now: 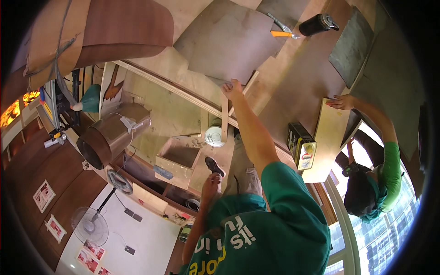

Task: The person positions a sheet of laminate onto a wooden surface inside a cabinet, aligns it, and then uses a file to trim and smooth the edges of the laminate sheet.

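My right hand reaches forward to the wooden strips along the work surface, beside the lower edge of a brownish-grey sheet; its fingers are curled around or onto something too small to make out. A short upright strip runs below it. My left hand hangs low by my body with fingers curled, their contents hidden. Beyond the sheet lie an orange-handled tool and a black flask.
A co-worker at right rests a hand on a pale plank beside a metal can. A brown cylinder, wooden box, white tub, leaning tools and fan are around me.
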Demonstrator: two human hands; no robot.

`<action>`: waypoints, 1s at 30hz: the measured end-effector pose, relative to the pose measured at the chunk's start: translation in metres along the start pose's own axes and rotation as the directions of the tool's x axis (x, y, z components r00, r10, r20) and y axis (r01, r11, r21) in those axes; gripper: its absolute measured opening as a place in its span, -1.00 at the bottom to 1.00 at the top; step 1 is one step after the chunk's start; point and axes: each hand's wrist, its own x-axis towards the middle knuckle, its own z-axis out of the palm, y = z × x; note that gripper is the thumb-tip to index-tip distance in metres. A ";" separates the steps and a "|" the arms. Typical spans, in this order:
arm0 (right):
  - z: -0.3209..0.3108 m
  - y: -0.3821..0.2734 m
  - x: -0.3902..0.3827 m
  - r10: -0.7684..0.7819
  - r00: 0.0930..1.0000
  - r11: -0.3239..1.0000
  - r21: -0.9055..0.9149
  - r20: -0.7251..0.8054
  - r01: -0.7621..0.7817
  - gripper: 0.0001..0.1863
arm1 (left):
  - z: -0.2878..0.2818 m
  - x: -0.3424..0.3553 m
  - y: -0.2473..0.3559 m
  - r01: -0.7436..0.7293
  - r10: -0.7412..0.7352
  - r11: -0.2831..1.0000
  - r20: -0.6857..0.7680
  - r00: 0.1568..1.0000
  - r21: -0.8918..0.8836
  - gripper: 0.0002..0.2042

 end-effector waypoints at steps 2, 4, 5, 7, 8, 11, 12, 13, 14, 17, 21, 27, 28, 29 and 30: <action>0.016 -0.001 -0.006 0.081 0.996 0.988 0.135 -0.041 -0.075 -0.70 | 0.017 0.002 0.017 -0.067 0.062 0.995 0.073 0.995 0.068 -0.75; 0.018 -0.006 -0.008 0.107 0.994 0.971 0.213 0.005 -0.106 -0.72 | 0.028 0.004 0.038 -0.178 0.170 0.983 0.122 0.978 0.052 -0.77; 0.013 -0.014 -0.004 0.079 0.994 0.968 0.233 0.070 -0.093 -0.73 | 0.032 0.006 0.050 -0.240 0.230 0.970 0.160 0.960 0.042 -0.77; 0.015 -0.016 -0.004 -0.005 0.980 0.961 0.273 0.200 -0.051 -0.72 | 0.033 0.012 0.065 -0.207 0.211 0.977 0.148 0.966 -0.042 -0.76; 0.020 -0.017 -0.011 -0.066 0.962 0.955 0.295 0.266 -0.016 -0.70 | 0.033 0.017 0.063 -0.192 0.202 0.978 0.137 0.970 -0.081 -0.76; 0.038 -0.026 -0.041 -0.244 0.892 0.967 0.171 0.380 0.191 -0.68 | 0.026 0.028 0.050 -0.208 0.227 0.957 0.075 0.971 -0.203 -0.75; 0.048 -0.029 -0.056 -0.297 0.860 0.955 0.104 0.414 0.279 -0.68 | 0.020 0.031 0.047 -0.228 0.246 0.944 0.046 0.968 -0.239 -0.75; 0.060 -0.032 -0.071 -0.369 0.841 0.924 0.058 0.397 0.378 -0.69 | 0.013 0.033 0.044 -0.253 0.264 0.944 0.025 0.964 -0.214 -0.75; 0.073 -0.039 -0.089 -0.447 0.809 0.878 0.016 0.382 0.478 -0.70 | 0.007 0.034 0.043 -0.281 0.288 0.941 0.010 0.958 -0.191 -0.75; 0.093 -0.048 -0.149 -0.617 0.638 0.610 -0.232 0.462 0.758 -0.71 | -0.014 0.030 0.050 -0.349 0.350 0.936 -0.011 0.937 0.035 -0.75; 0.090 -0.009 -0.275 -0.647 0.211 0.103 -0.190 0.733 0.976 -0.66 | -0.043 0.024 0.104 -0.513 0.530 0.844 -0.097 0.843 0.157 -0.71; 0.009 0.080 -0.410 -0.553 0.248 -0.149 -0.388 0.795 0.910 -0.63 | -0.080 -0.042 0.265 -0.691 0.800 0.598 -0.251 0.545 0.406 -0.32; -0.009 0.093 -0.413 -0.531 0.267 -0.132 -0.390 0.804 0.911 -0.62 | -0.080 -0.050 0.269 -0.682 0.797 0.600 -0.247 0.551 0.418 -0.29; -0.025 0.109 -0.420 -0.505 0.272 -0.137 -0.387 0.819 0.912 -0.62 | -0.084 -0.059 0.269 -0.682 0.796 0.603 -0.253 0.550 0.414 -0.27; -0.041 0.128 -0.428 -0.467 0.285 -0.138 -0.387 0.837 0.912 -0.61 | -0.089 -0.062 0.257 -0.701 0.794 0.607 -0.252 0.553 0.375 -0.29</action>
